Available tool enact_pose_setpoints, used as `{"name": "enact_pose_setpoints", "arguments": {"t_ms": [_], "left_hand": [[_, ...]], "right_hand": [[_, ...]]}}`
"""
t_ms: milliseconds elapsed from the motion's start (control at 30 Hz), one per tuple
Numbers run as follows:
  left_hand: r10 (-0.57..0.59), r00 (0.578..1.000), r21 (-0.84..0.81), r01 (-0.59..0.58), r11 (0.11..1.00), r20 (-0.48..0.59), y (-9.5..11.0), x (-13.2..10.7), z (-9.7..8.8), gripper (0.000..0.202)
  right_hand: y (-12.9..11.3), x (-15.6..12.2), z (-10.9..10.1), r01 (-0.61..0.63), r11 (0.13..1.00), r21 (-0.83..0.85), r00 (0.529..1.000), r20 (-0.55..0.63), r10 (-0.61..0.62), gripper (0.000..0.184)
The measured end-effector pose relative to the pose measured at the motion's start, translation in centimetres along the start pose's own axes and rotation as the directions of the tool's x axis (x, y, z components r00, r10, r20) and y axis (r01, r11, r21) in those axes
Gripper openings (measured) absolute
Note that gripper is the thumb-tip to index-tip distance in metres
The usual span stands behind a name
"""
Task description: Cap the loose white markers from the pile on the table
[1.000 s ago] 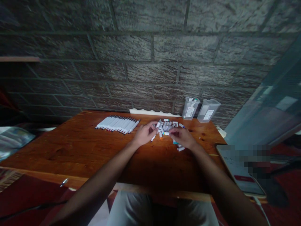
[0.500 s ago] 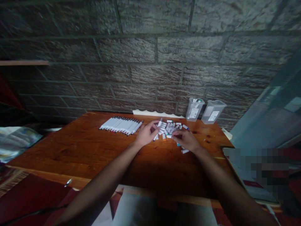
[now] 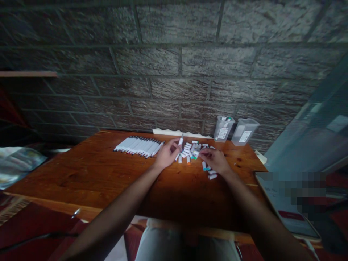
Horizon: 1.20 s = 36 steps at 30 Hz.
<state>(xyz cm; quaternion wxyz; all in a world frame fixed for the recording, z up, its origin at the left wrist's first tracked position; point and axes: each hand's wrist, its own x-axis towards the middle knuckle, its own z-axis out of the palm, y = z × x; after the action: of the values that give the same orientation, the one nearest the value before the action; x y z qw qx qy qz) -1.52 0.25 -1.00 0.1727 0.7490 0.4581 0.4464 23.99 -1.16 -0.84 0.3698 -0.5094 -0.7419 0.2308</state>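
Note:
My left hand (image 3: 166, 154) is closed around a white marker (image 3: 181, 140), whose grey uncapped tip points up. Just right of it lies a loose heap of white marker caps (image 3: 187, 146), some with green, teal or orange ends. At the heap's right side, my right hand (image 3: 214, 159) has its thumb and fingers pinched at a white cap (image 3: 196, 153). A few caps (image 3: 212, 177) with coloured ends lie below that hand, apart from the heap. To the left, a row of white markers (image 3: 138, 146) with dark ends lies side by side on the wooden table (image 3: 108, 177).
Two clear plastic containers (image 3: 223, 130) with labels stand at the back right, one holding a few items. A white wavy-edged strip (image 3: 182, 133) lies along the stone-block wall (image 3: 163, 83). A flat tablet-like device (image 3: 288, 214) rests at the table's right edge.
The marker in my left hand has shifted slightly left and stands more upright. My right hand has moved its fingertips slightly up against the heap, and the teal-ended caps below it show more fully.

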Motion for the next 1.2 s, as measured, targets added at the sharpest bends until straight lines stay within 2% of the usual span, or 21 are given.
{"name": "enact_pose_setpoints", "arguments": {"t_ms": [100, 167, 233, 300, 400, 467, 600, 767, 967, 1200], "left_hand": [[0.017, 0.998, 0.037, -0.016, 0.999, -0.054, 0.1, 0.1, -0.1, 0.041], [0.018, 0.99, 0.064, -0.009, 0.998, -0.141, 0.1, 0.2, -0.2, 0.038], [0.002, 0.974, 0.068, 0.014, 0.998, -0.226, 0.0, 0.4, -0.3, 0.036], [-0.017, 0.966, 0.054, 0.032, 0.998, -0.26, -0.2, 0.6, -0.3, 0.037], [-0.014, 0.968, 0.06, 0.03, 0.998, -0.252, -0.4, 0.6, -0.3, 0.039], [-0.003, 0.969, 0.072, 0.021, 0.997, -0.247, -0.4, 0.6, -0.3, 0.037], [0.005, 0.977, 0.093, 0.015, 0.996, -0.214, -0.2, 0.4, -0.2, 0.033], [0.018, 0.983, 0.083, -0.002, 0.997, -0.182, 0.0, 0.3, -0.1, 0.035], [0.012, 0.987, 0.044, -0.005, 0.999, -0.162, 0.0, 0.2, 0.0, 0.035], [-0.01, 0.99, 0.057, 0.018, 0.998, -0.14, -0.2, 0.3, 0.2, 0.036]], "right_hand": [[0.4, 0.1, -0.5, -0.024, 1.0, 0.014, 0.997, -0.079, 0.025, 0.022], [0.7, 0.1, -0.7, -0.051, 0.998, 0.03, 0.993, -0.101, 0.054, 0.022], [0.8, 0.0, -0.7, -0.041, 0.998, 0.049, 0.996, -0.079, 0.045, 0.02], [0.8, 0.0, -0.4, 0.009, 0.997, 0.073, 1.0, -0.016, -0.008, 0.019], [0.7, 0.0, 0.3, 0.065, 0.993, 0.095, 0.994, 0.083, -0.073, 0.018], [0.7, -0.1, 0.7, 0.065, 0.995, 0.075, 0.991, 0.11, -0.073, 0.016], [0.7, -0.2, 0.6, 0.042, 0.999, -0.004, 0.997, 0.07, -0.042, 0.016], [0.5, -0.3, 0.0, -0.015, 1.0, -0.022, 1.0, 0.019, 0.015, 0.023], [0.2, -0.3, 1.1, 0.037, 0.996, -0.077, 0.999, 0.032, -0.034, 0.019], [0.7, -0.3, 1.9, 0.044, 0.999, -0.009, 0.993, 0.11, -0.043, 0.016]]}}
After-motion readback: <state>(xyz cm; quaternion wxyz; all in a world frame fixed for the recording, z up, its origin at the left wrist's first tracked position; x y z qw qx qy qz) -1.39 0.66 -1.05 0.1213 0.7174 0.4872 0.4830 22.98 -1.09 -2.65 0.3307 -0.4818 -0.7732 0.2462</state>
